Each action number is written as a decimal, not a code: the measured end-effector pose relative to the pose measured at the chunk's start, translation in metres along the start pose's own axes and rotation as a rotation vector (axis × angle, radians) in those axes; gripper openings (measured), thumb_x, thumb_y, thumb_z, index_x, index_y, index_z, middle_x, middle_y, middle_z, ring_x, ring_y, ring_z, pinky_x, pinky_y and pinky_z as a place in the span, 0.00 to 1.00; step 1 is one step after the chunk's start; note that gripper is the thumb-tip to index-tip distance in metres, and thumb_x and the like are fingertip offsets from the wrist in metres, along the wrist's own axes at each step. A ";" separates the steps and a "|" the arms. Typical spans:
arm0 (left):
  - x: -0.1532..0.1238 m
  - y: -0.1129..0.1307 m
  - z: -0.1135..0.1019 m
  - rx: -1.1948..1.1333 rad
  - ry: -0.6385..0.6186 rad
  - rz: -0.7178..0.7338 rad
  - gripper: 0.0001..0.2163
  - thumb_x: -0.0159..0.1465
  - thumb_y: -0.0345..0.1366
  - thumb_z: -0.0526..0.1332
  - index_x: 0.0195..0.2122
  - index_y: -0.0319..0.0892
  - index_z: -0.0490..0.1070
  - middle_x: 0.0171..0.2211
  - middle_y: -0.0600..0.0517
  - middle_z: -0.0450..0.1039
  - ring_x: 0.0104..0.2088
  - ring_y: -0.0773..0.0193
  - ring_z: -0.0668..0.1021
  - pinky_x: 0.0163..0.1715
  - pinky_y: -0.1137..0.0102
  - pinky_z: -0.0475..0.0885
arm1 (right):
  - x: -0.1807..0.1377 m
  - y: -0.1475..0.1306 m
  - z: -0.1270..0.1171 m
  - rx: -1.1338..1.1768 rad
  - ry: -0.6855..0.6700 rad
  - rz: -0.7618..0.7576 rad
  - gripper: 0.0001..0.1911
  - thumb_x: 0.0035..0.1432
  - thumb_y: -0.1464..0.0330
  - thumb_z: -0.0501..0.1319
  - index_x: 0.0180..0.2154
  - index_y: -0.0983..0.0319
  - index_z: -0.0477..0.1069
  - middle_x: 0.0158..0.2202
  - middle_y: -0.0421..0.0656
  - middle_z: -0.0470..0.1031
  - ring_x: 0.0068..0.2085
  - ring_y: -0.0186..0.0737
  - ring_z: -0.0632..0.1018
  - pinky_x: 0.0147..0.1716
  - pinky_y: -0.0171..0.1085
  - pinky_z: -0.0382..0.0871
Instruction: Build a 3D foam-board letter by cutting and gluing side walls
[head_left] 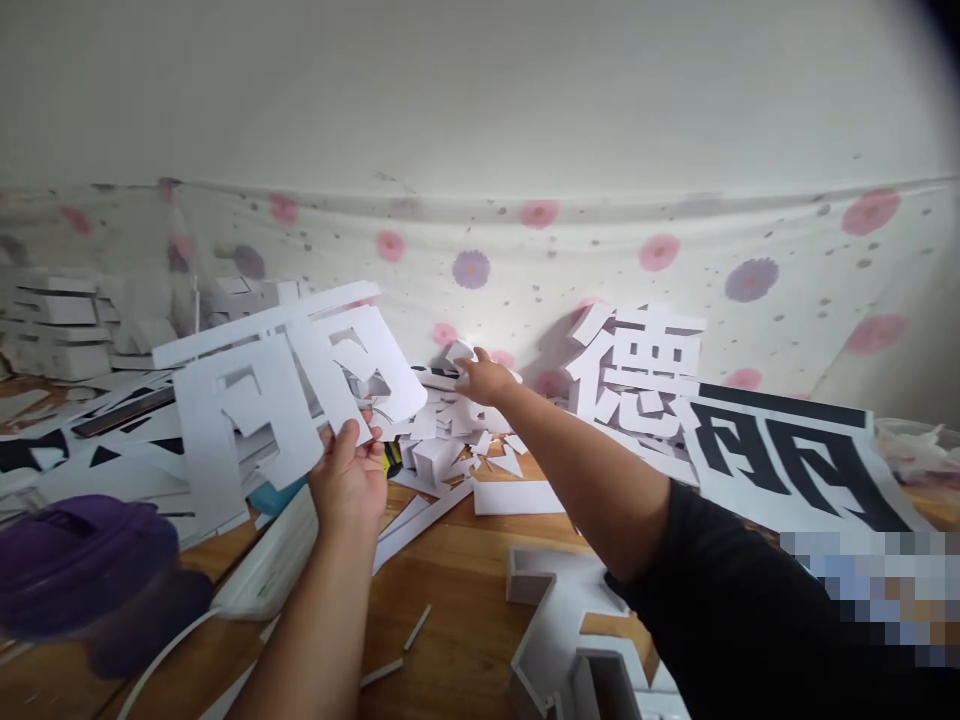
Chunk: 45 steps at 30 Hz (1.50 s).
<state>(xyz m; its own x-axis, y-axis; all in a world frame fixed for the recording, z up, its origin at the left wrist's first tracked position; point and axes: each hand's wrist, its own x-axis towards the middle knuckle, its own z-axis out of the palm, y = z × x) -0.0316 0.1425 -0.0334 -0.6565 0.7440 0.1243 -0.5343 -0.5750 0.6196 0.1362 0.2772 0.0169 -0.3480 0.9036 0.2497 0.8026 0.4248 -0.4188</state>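
Fingers and thumb of the left hand [349, 482] pinched the bottom edge of a big white cut-out [255, 400], held up and tilted above the table [450, 585]. The right hand [484, 378] was stretched out over the scrap pile [450, 445] by the flowered cloth [600, 240], its fingers curled on a small scrap [459, 352]. A second cut-out [637, 370] leaned on the cloth, just beside a sheet [780, 450] with black shapes.

Wooden table [457, 590] under white cut-out scraps [450, 440], printed sheet [795, 455], purple lid [82, 560].
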 end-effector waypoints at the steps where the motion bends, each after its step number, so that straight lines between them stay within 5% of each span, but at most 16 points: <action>1: -0.001 -0.002 0.000 0.010 0.002 -0.008 0.16 0.44 0.30 0.69 0.35 0.44 0.71 0.29 0.55 0.76 0.23 0.72 0.74 0.20 0.81 0.65 | 0.008 -0.003 0.003 -0.033 -0.018 -0.003 0.20 0.63 0.63 0.60 0.56 0.59 0.65 0.59 0.49 0.64 0.52 0.47 0.73 0.49 0.51 0.70; 6: -0.003 -0.008 -0.001 0.039 0.005 -0.072 0.16 0.42 0.33 0.70 0.33 0.41 0.71 0.28 0.52 0.76 0.22 0.72 0.73 0.20 0.80 0.64 | 0.024 0.006 0.005 -0.130 -0.010 -0.025 0.14 0.65 0.63 0.58 0.49 0.61 0.69 0.51 0.47 0.71 0.46 0.42 0.75 0.45 0.45 0.73; 11: -0.005 -0.009 -0.001 0.056 0.032 -0.134 0.14 0.43 0.33 0.70 0.31 0.39 0.70 0.28 0.51 0.77 0.22 0.71 0.74 0.20 0.79 0.64 | 0.011 0.017 -0.032 -0.159 0.167 -0.024 0.12 0.63 0.64 0.60 0.46 0.63 0.71 0.49 0.46 0.73 0.45 0.41 0.76 0.45 0.45 0.72; 18: -0.013 -0.023 -0.001 0.110 -0.028 -0.254 0.13 0.43 0.31 0.71 0.28 0.38 0.70 0.26 0.50 0.76 0.21 0.69 0.75 0.19 0.78 0.66 | -0.035 -0.012 -0.082 -0.133 0.488 -0.170 0.12 0.57 0.72 0.62 0.45 0.60 0.74 0.63 0.45 0.60 0.51 0.46 0.74 0.51 0.42 0.68; 25: -0.022 -0.043 0.001 0.141 -0.203 -0.420 0.16 0.43 0.33 0.74 0.29 0.38 0.70 0.27 0.48 0.77 0.21 0.70 0.75 0.20 0.77 0.69 | -0.066 -0.045 -0.036 -0.278 0.303 -0.479 0.15 0.60 0.74 0.58 0.48 0.58 0.74 0.64 0.42 0.60 0.55 0.46 0.69 0.54 0.44 0.65; 30: -0.020 -0.051 -0.001 0.175 -0.305 -0.497 0.11 0.54 0.35 0.71 0.32 0.37 0.70 0.31 0.48 0.77 0.27 0.68 0.78 0.27 0.74 0.74 | -0.068 -0.035 0.001 -0.300 0.184 -0.443 0.16 0.57 0.77 0.59 0.46 0.60 0.76 0.61 0.46 0.64 0.52 0.51 0.71 0.49 0.46 0.68; 33: -0.018 -0.052 -0.004 0.235 -0.338 -0.530 0.05 0.61 0.32 0.65 0.35 0.36 0.71 0.35 0.50 0.77 0.34 0.65 0.80 0.34 0.68 0.77 | -0.069 -0.028 0.001 -0.285 0.151 -0.381 0.19 0.55 0.76 0.61 0.49 0.60 0.75 0.62 0.48 0.63 0.51 0.51 0.73 0.48 0.45 0.69; 39: -0.012 -0.057 -0.011 0.497 -0.208 -0.475 0.08 0.65 0.35 0.62 0.33 0.35 0.70 0.26 0.56 0.72 0.22 0.73 0.73 0.22 0.76 0.71 | -0.094 0.018 -0.049 -0.237 0.251 -0.193 0.21 0.61 0.71 0.58 0.56 0.55 0.69 0.65 0.43 0.58 0.55 0.44 0.73 0.53 0.41 0.67; 43: -0.010 -0.061 -0.011 0.623 -0.118 -0.308 0.13 0.63 0.37 0.63 0.24 0.37 0.66 0.16 0.62 0.62 0.13 0.77 0.62 0.13 0.79 0.57 | -0.137 0.088 -0.082 -0.250 0.223 0.050 0.10 0.61 0.70 0.60 0.43 0.60 0.76 0.44 0.45 0.78 0.42 0.43 0.79 0.44 0.41 0.71; 45: -0.014 -0.059 -0.008 0.643 -0.113 -0.174 0.16 0.60 0.39 0.65 0.20 0.38 0.64 0.12 0.63 0.57 0.11 0.76 0.58 0.12 0.77 0.51 | -0.166 0.124 -0.094 -0.256 0.190 0.168 0.08 0.61 0.66 0.62 0.39 0.63 0.75 0.38 0.43 0.79 0.37 0.38 0.79 0.40 0.41 0.73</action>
<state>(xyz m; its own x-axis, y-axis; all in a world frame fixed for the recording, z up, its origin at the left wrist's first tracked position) 0.0050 0.1629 -0.0781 -0.5109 0.8587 0.0394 -0.1815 -0.1525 0.9715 0.3385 0.1750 0.0054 -0.1239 0.9231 0.3641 0.9446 0.2221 -0.2417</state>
